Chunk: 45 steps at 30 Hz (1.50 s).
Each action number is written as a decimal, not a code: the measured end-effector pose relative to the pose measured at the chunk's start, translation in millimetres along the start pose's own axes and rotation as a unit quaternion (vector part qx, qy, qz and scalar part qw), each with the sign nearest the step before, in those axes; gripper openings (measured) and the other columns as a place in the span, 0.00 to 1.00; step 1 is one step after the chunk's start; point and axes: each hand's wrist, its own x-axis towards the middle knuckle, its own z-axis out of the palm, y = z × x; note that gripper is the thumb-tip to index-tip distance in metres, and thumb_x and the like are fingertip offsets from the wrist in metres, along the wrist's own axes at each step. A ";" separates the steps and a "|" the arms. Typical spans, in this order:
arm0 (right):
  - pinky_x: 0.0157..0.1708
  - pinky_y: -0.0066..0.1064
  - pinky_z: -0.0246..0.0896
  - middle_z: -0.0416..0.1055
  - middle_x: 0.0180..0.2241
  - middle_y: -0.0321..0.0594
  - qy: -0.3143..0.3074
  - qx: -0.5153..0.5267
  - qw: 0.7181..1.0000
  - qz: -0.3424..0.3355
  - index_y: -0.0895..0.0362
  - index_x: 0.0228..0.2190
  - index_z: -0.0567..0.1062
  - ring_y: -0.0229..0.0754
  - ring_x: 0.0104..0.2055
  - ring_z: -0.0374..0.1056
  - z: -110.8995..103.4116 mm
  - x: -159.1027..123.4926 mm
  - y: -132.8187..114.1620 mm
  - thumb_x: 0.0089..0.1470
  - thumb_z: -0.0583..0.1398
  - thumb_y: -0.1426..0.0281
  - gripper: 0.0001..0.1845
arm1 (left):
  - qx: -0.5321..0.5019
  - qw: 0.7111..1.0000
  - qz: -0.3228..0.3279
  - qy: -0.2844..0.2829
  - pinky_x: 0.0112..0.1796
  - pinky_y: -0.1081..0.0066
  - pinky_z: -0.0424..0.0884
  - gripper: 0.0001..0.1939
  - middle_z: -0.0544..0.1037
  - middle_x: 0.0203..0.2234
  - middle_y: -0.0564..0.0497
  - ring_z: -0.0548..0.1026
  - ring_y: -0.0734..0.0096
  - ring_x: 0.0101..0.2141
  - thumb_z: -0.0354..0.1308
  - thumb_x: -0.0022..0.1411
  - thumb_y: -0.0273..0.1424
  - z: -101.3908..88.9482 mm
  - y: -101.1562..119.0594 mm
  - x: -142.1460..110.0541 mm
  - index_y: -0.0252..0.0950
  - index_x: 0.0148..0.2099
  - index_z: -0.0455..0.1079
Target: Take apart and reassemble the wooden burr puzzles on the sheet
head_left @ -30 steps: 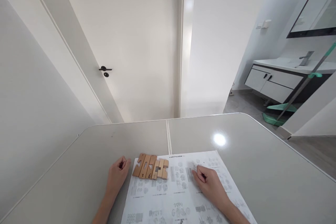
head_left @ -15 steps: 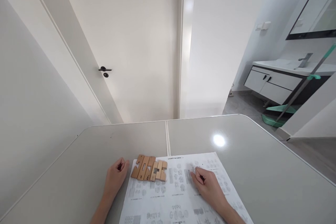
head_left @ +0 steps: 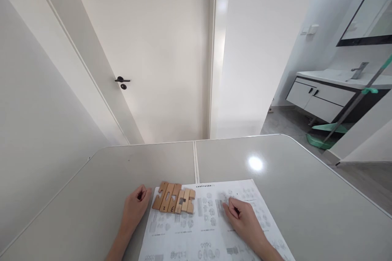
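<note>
Both grips were clenched, left hand (head_left: 134, 207) beside the untouched wooden blocks (head_left: 165, 204), right hand (head_left: 245, 218) on the printed sheet (head_left: 199, 238).

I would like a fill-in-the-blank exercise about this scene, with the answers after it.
The curled left hand is beside the notched brown blocks made of ____.
The curled right hand is over a white printed sheet of ____.
The black handle is mounted on the white ____.
The long-handled dustpan on the grey floor is ____.
Answers: wood; paper; door; green.
</note>
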 end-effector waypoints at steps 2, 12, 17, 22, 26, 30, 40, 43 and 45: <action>0.23 0.28 0.43 0.46 0.19 0.27 -0.001 0.001 1.000 0.002 0.51 0.21 0.47 0.36 0.22 0.44 0.1 -0.4 0.3 0.64 0.54 0.62 0.24 | -0.001 1.000 0.004 -0.004 0.25 0.74 0.56 0.19 0.49 0.20 0.60 0.53 0.73 0.22 0.49 0.59 0.45 -0.2 1.9 -0.6 0.42 0.26 0.44; 0.24 0.29 0.42 0.46 0.19 0.27 -0.001 -0.022 1.000 -0.002 0.51 0.21 0.47 0.36 0.23 0.44 1.0 -0.9 -0.7 0.64 0.53 0.64 0.24 | 0.010 1.000 0.016 -0.001 0.27 0.75 0.61 0.17 0.59 0.17 0.61 0.60 0.73 0.20 0.50 0.61 0.47 -0.1 6.2 -3.3 0.42 0.28 0.54; 0.24 0.29 0.41 0.45 0.19 0.26 -0.005 -0.019 1.000 0.004 0.51 0.21 0.46 0.36 0.23 0.43 0.5 -1.3 -1.8 0.64 0.53 0.63 0.24 | 0.080 0.996 0.017 -0.017 0.25 0.73 0.59 0.15 0.55 0.13 0.64 0.61 0.69 0.17 0.51 0.61 0.49 1.0 24.9 -13.5 0.43 0.33 0.61; 0.24 0.29 0.42 0.45 0.20 0.26 -0.006 -0.013 1.000 0.006 0.51 0.21 0.47 0.36 0.23 0.44 0.9 -1.5 -1.5 0.64 0.53 0.62 0.24 | 0.164 0.983 0.021 -0.082 0.25 0.72 0.59 0.15 0.76 0.27 0.54 0.72 0.66 0.23 0.51 0.61 0.49 2.0 58.7 -25.1 0.43 0.37 0.60; 0.25 0.29 0.42 0.45 0.19 0.26 -0.004 -0.016 1.000 0.002 0.51 0.21 0.46 0.36 0.23 0.44 0.7 -1.5 -1.9 0.64 0.53 0.62 0.24 | 0.229 0.964 -0.012 -0.137 0.26 0.70 0.60 0.17 0.79 0.35 0.48 0.77 0.61 0.27 0.51 0.61 0.49 1.6 78.3 -25.4 0.41 0.40 0.59; 0.24 0.28 0.42 0.45 0.19 0.26 -0.008 -0.016 1.000 -0.001 0.51 0.21 0.47 0.36 0.23 0.43 -0.6 -1.4 -4.0 0.63 0.53 0.62 0.23 | 0.263 0.946 -0.031 -0.185 0.27 0.68 0.63 0.20 0.79 0.42 0.42 0.79 0.58 0.32 0.53 0.62 0.49 -1.0 94.8 -22.7 0.38 0.45 0.62; 0.24 0.29 0.41 0.45 0.19 0.27 -0.008 -0.017 1.000 -0.007 0.51 0.21 0.46 0.36 0.23 0.43 0.0 -1.7 -4.7 0.63 0.53 0.63 0.23 | 0.321 0.922 -0.037 -0.215 0.30 0.68 0.66 0.20 0.77 0.48 0.40 0.80 0.56 0.38 0.57 0.63 0.44 5.0 114.2 -24.3 0.35 0.48 0.62; 0.24 0.29 0.41 0.45 0.19 0.27 -0.008 -0.014 1.000 -0.013 0.51 0.21 0.46 0.36 0.22 0.43 0.4 -1.8 -4.3 0.63 0.53 0.64 0.23 | 0.321 0.921 -0.042 -0.216 0.29 0.68 0.66 0.20 0.76 0.49 0.39 0.80 0.56 0.38 0.57 0.62 0.44 5.9 114.0 -24.3 0.35 0.48 0.63; 0.24 0.28 0.42 0.46 0.19 0.27 -0.010 -0.014 1.000 -0.016 0.51 0.21 0.47 0.36 0.22 0.43 0.8 -1.9 -4.0 0.64 0.53 0.64 0.23 | 0.320 0.921 -0.043 -0.219 0.30 0.67 0.67 0.19 0.77 0.48 0.40 0.80 0.56 0.38 0.59 0.61 0.41 5.3 113.3 -23.8 0.35 0.48 0.63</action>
